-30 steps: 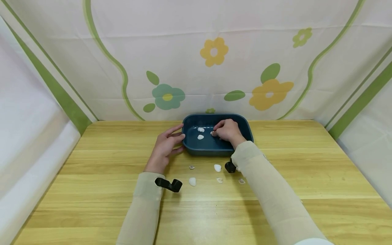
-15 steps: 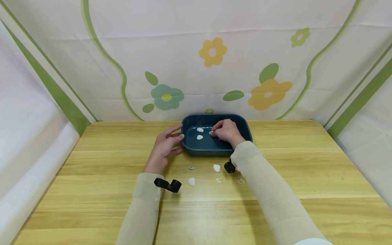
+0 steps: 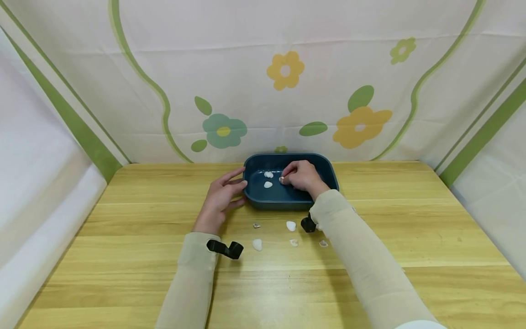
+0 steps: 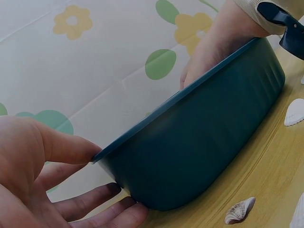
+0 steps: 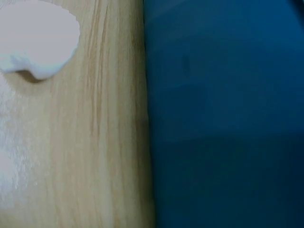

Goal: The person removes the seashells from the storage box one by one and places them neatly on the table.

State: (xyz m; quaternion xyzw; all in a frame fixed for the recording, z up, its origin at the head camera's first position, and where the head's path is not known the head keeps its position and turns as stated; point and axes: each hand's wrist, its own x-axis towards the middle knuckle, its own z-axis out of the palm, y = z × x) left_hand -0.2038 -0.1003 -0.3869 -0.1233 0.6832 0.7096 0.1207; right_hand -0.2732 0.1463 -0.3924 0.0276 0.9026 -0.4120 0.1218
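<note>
A dark blue rectangular basin [image 3: 279, 202] stands at the table's back edge. Inside it, my right hand [image 3: 304, 176] pinches a small seashell [image 3: 281, 180] between thumb and fingers, low over the bottom. White shells [image 3: 268, 184] lie to the left of that hand in the basin. My left hand [image 3: 219, 196] rests against the basin's left end. In the left wrist view, its thumb touches the rim [image 4: 156, 114] and its extended fingertips [image 4: 135, 213] meet the outer wall. The right wrist view shows only the basin's wall [image 5: 223, 104] and a white shell [image 5: 40, 38]; the hand is out of it.
Several loose shells lie on the wooden table [image 3: 144, 274] in front of the basin, among them a white one [image 3: 257, 245], another white one [image 3: 291, 226] and a small brownish one [image 4: 240, 211]. A flower-print cloth [image 3: 246, 82] hangs right behind the basin.
The right hand's fingertips have shifted slightly left with the pinched seashell, which now shows a bit more. The left hand, the basin and the other shells stay put.
</note>
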